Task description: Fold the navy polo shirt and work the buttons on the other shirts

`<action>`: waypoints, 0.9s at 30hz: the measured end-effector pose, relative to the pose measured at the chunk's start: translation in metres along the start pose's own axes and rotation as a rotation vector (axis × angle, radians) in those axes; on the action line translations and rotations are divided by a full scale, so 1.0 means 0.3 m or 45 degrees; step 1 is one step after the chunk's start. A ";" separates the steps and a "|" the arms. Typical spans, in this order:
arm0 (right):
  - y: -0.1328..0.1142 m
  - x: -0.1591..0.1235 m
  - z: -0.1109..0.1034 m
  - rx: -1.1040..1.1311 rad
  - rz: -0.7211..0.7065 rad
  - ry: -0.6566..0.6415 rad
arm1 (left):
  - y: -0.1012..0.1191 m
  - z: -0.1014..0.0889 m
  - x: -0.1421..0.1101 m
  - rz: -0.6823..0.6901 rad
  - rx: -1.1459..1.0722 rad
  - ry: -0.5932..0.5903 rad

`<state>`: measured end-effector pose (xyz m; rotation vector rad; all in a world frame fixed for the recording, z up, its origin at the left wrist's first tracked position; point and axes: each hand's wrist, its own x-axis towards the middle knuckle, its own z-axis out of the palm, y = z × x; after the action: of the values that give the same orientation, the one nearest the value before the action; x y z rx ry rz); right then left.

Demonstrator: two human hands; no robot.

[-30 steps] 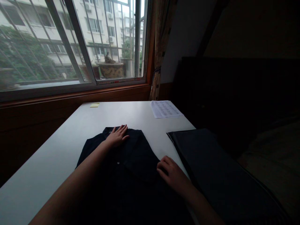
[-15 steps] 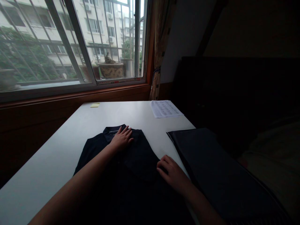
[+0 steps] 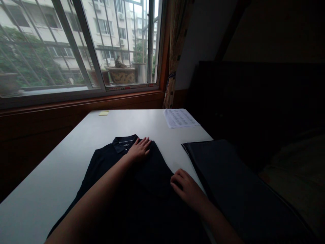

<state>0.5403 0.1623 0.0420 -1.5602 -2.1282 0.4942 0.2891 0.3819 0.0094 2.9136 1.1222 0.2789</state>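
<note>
A dark collared shirt (image 3: 101,169) lies flat on the white table (image 3: 50,176), collar towards the window. My left hand (image 3: 139,150) rests open on it, fingers flat, just right of the collar at the shoulder. My right hand (image 3: 185,187) sits at the shirt's right edge with its fingers curled onto the folded cloth; what they grip is too dark to make out.
A dark folded cloth or folder (image 3: 223,183) lies at the table's right edge. A printed sheet (image 3: 180,118) lies at the far right corner and a yellow sticky note (image 3: 103,113) at the far edge. A window with bars fills the wall behind.
My left hand has slid rightward across the top of the shirt, from over the collar to the right shoulder, uncovering the collar. My right hand has stayed put.
</note>
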 end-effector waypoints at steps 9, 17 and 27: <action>0.002 -0.008 -0.002 -0.016 0.000 0.022 | -0.027 -0.087 -0.044 -0.092 -0.223 0.296; 0.020 -0.004 0.006 -0.092 0.078 0.170 | -0.211 -0.254 -0.338 -0.556 -0.217 0.493; 0.067 -0.002 0.010 -0.133 0.206 0.282 | -0.378 -0.224 -0.628 -1.041 -0.284 0.331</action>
<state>0.5547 0.1675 0.0287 -1.7664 -1.8978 0.2511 0.0653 0.3368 0.0369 2.0369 2.0234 0.6961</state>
